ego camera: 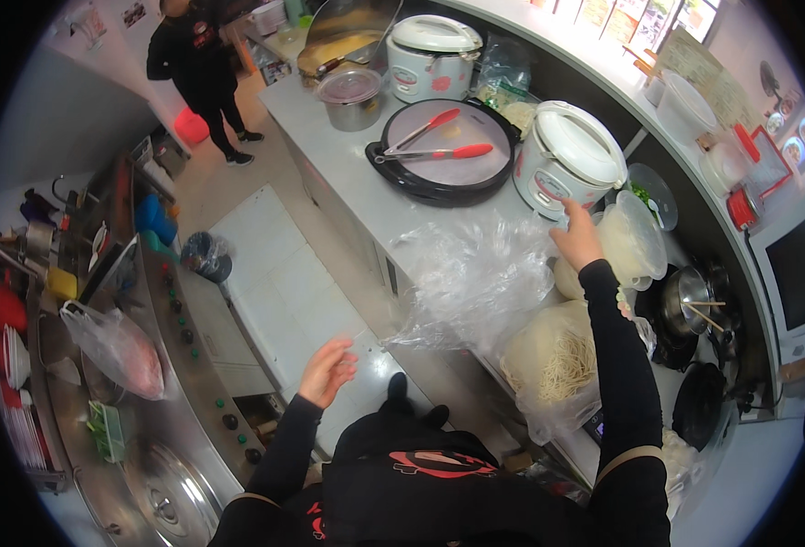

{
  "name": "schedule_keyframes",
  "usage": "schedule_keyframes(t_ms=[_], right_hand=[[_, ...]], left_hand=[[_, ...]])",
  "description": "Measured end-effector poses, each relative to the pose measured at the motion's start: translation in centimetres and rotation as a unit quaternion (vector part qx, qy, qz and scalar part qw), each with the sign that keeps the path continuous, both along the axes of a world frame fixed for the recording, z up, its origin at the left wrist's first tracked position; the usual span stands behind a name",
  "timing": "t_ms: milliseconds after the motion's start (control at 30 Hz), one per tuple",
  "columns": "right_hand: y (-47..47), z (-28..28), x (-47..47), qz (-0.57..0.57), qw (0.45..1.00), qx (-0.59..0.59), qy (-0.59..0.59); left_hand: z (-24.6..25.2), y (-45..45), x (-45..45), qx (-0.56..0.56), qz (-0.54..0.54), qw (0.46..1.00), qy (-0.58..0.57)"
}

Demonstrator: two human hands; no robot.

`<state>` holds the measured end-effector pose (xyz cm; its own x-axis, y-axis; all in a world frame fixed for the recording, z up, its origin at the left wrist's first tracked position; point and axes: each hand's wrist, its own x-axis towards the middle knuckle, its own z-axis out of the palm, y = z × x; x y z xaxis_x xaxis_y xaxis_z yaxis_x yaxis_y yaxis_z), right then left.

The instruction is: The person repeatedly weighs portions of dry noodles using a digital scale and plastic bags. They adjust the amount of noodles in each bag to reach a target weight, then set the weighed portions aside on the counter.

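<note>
My right hand is over the counter with index finger and thumb spread, in front of a white rice cooker; I cannot tell whether it touches the cooker. No object shows in that hand. Left of it lies a crumpled clear plastic bag. Below my right forearm, a clear bag of noodles rests at the counter's edge. A translucent plastic tub stands just right of my right wrist. My left hand, slightly blurred, hangs over the aisle floor with fingers apart and nothing in it.
A round electric griddle carries red-handled tongs. Behind it stand a second rice cooker and a lidded steel pot. On my left runs a steel stove counter with a bag of meat. A person stands beyond the aisle.
</note>
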<state>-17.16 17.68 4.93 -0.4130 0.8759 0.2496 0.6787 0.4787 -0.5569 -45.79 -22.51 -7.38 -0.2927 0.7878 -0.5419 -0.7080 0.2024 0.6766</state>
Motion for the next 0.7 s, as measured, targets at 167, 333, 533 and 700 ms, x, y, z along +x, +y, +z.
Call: schedule_keyframes(t_ms=[167,333,533,700], right_hand=[[-4.1,8.0,-8.1,0.131,0.991,-0.006,0.009],[-11.7,7.6,-22.3,0.365,0.927,-0.089,-0.003],[-20.7,-10.4,-36.0,0.412,0.881,-0.217,-0.086],[-28.1,-30.5,-35.4,0.314,0.86,-0.353,-0.194]], left_hand=[[-7.0,-9.4,-0.9,-0.134,0.025,0.991,0.011],[-14.1,-14.6,0.2,-0.247,-0.056,0.966,0.051],[-19.1,-20.9,0.5,-0.239,-0.087,0.961,0.111],[-20.7,-25.9,1.5,-0.297,-0.162,0.905,0.258]])
